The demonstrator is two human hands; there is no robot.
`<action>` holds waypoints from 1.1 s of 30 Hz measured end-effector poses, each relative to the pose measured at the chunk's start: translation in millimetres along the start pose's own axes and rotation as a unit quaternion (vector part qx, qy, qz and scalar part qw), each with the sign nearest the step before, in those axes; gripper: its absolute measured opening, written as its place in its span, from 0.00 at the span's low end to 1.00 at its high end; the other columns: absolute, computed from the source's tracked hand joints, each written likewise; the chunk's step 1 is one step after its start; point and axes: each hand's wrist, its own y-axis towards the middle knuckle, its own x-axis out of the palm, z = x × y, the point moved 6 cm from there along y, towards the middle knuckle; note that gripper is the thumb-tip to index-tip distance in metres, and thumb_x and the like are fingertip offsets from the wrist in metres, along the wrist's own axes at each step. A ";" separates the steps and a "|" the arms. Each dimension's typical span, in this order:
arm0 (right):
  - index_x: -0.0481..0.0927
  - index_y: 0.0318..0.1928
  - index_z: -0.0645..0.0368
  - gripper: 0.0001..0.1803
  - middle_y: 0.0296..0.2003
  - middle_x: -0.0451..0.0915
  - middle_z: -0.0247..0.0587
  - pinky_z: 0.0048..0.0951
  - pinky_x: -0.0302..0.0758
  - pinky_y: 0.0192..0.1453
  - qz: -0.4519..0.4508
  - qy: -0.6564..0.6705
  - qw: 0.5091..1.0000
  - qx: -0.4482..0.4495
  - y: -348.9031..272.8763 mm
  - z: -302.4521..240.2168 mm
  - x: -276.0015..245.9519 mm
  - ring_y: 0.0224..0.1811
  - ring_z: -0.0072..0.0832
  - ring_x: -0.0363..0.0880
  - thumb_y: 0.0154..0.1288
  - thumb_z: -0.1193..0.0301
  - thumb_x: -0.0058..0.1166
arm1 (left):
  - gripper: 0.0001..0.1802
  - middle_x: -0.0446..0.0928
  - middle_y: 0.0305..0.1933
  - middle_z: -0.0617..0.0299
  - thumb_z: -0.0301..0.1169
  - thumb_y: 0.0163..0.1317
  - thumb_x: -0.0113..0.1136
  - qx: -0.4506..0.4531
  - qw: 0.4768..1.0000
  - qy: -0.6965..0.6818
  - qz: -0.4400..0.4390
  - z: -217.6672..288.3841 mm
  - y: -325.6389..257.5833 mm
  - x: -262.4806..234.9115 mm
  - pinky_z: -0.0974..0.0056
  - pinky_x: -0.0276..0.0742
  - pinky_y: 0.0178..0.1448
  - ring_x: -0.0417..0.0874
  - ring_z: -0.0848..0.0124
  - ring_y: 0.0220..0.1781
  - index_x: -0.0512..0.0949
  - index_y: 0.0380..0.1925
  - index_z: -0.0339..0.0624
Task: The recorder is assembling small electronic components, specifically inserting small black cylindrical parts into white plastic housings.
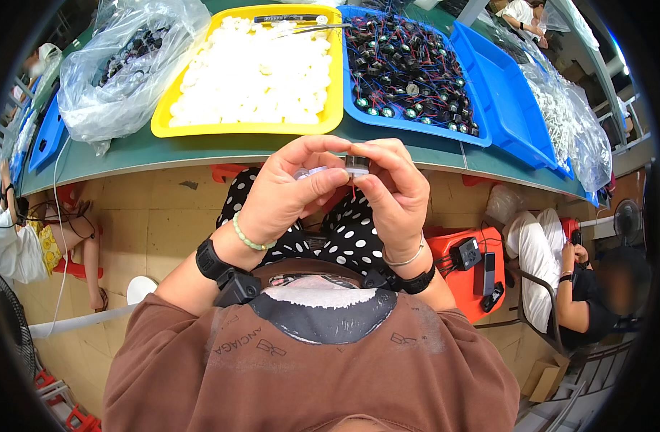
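Both your hands pinch one small cylindrical black-and-whitish part with a red wire (pixel 357 166): left hand (pixel 287 180) thumb and index on its left, right hand (pixel 396 178) thumb and index on its right. It's held up before the green table (pixel 128 153), near the rectangular yellow plastic tray (pixel 247 129) of white pieces.

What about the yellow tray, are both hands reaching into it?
No, the left hand and right hand are close together outside the yellow tray, the right pinching a small dark-and-white part.
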 end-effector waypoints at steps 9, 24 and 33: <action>0.77 0.49 0.65 0.14 0.38 0.77 0.36 0.18 0.73 0.43 -0.030 0.272 0.957 0.094 0.4 7.6 9.8 0.40 0.20 0.76 0.61 0.80 0.56 | 0.13 0.79 0.35 0.66 0.22 0.57 0.63 0.090 0.995 0.018 -0.036 13.7 0.2 2.1 0.79 0.69 0.31 0.74 0.83 0.29 0.79 0.43 0.40; 0.72 0.47 0.64 0.12 0.41 0.79 0.38 0.20 0.74 0.45 -0.021 0.338 0.926 0.167 -0.1 21.1 16.5 0.42 0.18 0.77 0.64 0.75 0.55 | 0.12 0.77 0.37 0.63 0.20 0.53 0.66 0.197 0.969 0.150 -0.016 26.7 0.0 4.5 0.75 0.73 0.40 0.77 0.78 0.35 0.80 0.40 0.36; 0.71 0.47 0.62 0.11 0.42 0.78 0.42 0.20 0.74 0.45 -0.027 0.371 0.907 0.197 -2.7 34.2 17.0 0.40 0.20 0.77 0.67 0.72 0.53 | 0.15 0.75 0.35 0.66 0.24 0.51 0.68 0.227 0.946 0.229 0.012 25.7 2.5 -2.0 0.75 0.70 0.40 0.75 0.80 0.34 0.81 0.41 0.38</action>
